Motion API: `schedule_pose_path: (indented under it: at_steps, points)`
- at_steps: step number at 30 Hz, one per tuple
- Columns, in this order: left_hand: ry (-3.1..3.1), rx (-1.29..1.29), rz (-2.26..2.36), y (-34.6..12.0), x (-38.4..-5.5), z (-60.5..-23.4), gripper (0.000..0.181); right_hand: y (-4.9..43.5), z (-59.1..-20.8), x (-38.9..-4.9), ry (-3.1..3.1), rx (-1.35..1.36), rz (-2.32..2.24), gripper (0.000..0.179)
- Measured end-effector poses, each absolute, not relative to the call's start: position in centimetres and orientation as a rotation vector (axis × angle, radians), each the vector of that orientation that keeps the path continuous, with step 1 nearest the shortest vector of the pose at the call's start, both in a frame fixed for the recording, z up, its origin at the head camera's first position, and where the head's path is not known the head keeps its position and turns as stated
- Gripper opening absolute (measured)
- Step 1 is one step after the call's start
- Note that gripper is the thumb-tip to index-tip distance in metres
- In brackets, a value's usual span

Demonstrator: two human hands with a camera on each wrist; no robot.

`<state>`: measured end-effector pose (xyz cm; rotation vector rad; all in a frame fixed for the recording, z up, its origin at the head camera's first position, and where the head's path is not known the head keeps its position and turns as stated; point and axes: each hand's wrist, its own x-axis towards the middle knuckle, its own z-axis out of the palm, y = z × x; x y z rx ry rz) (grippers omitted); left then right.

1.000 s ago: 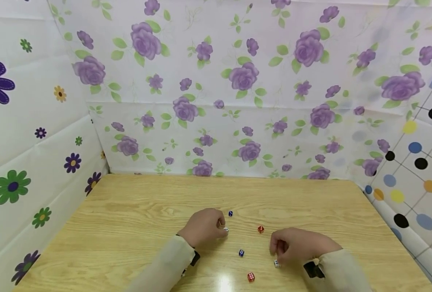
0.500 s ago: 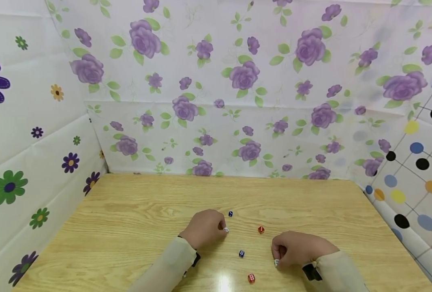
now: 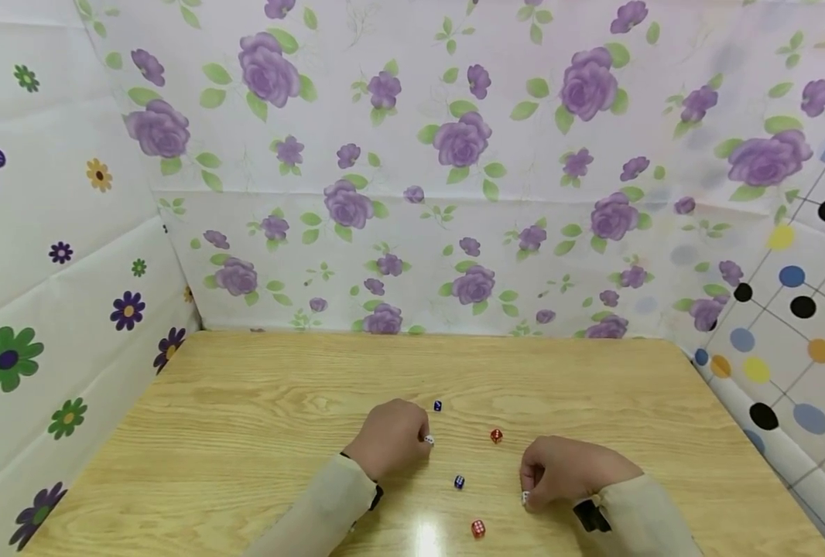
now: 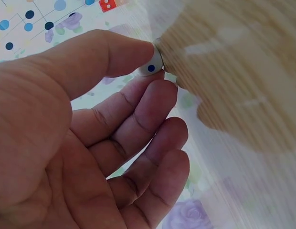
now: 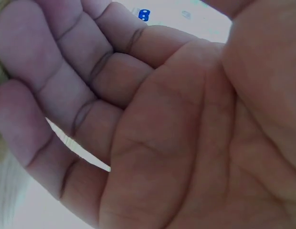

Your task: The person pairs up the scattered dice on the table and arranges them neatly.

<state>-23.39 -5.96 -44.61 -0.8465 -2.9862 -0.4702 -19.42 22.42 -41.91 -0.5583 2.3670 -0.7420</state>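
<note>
My left hand (image 3: 393,439) pinches a white die (image 3: 429,439) between thumb and index finger, low over the wooden table. In the left wrist view one face of that white die (image 4: 151,68) shows a blue dot, and the other fingers are loosely bent. To the right, my right hand (image 3: 573,470) pinches another white die (image 3: 525,497) at its fingertips. The right wrist view shows the palm and curled fingers (image 5: 31,43), but the held die is hidden there. Between the hands lie a blue die (image 3: 459,482) and a red die (image 3: 496,436).
A second blue die (image 3: 437,405) lies beyond the left hand, and a second red die (image 3: 478,529) near the front. The wooden table (image 3: 280,371) is bounded by a flowered cloth (image 3: 412,193) behind and patterned cloths at both sides.
The right hand's fingers have closed in on its white die. The left hand keeps nearly the same place with its die. The camera view has shifted slightly; the loose dice stay put.
</note>
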Motion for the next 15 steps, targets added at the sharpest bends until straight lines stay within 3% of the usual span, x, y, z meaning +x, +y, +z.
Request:
schedule_pose_path:
  at_steps: [8, 15]
  points:
    - [-2.968, -0.852, -0.465, -5.85, -22.82, -43.88, 0.031, 22.36, -41.68, -19.33, 2.357, -0.542, -0.757, 0.013]
    - [-2.99, -0.846, -0.471, -6.03, -22.97, -43.98, 0.02, 22.3, -41.96, -19.26, 2.355, -0.52, -0.766, 0.013]
